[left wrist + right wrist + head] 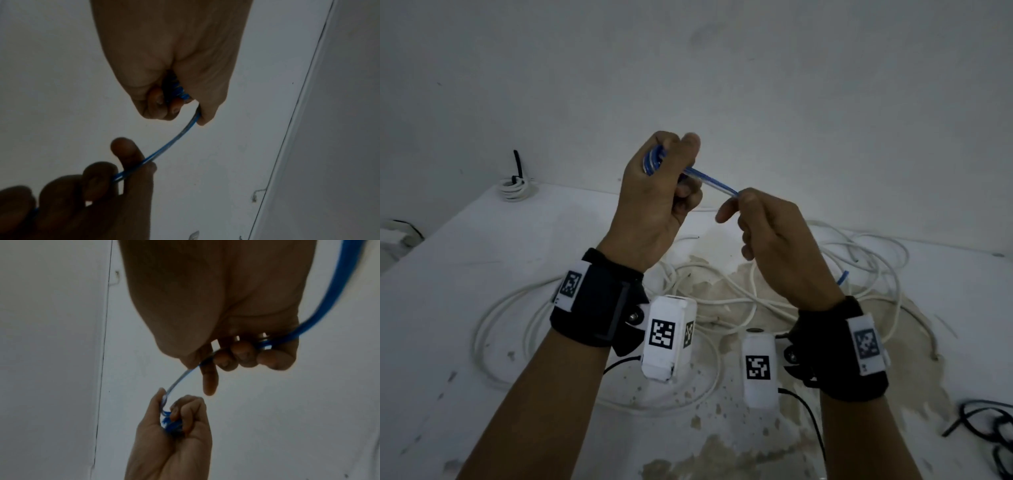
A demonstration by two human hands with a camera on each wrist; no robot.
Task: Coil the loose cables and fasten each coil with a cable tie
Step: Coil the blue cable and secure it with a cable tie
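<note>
My left hand (667, 178) is raised above the table and grips a small coil of blue cable (652, 161) in its fist. A straight run of the blue cable (710, 181) leads down-right to my right hand (753, 219), which pinches it between thumb and fingers. The cable's tail (842, 277) hangs out behind the right palm. In the left wrist view the blue coil (179, 91) sits inside the curled fingers and the cable (174, 142) stretches to the right hand (127, 170). In the right wrist view the blue cable (329, 308) passes through the right fingers (242, 356) toward the left hand (176, 418).
Loose white cables (722, 294) sprawl over the stained white table (482, 246) beneath my wrists. A tied white coil (515, 188) with a black tie sits at the back left. Black cable (993, 431) lies at the right edge. A white wall stands behind.
</note>
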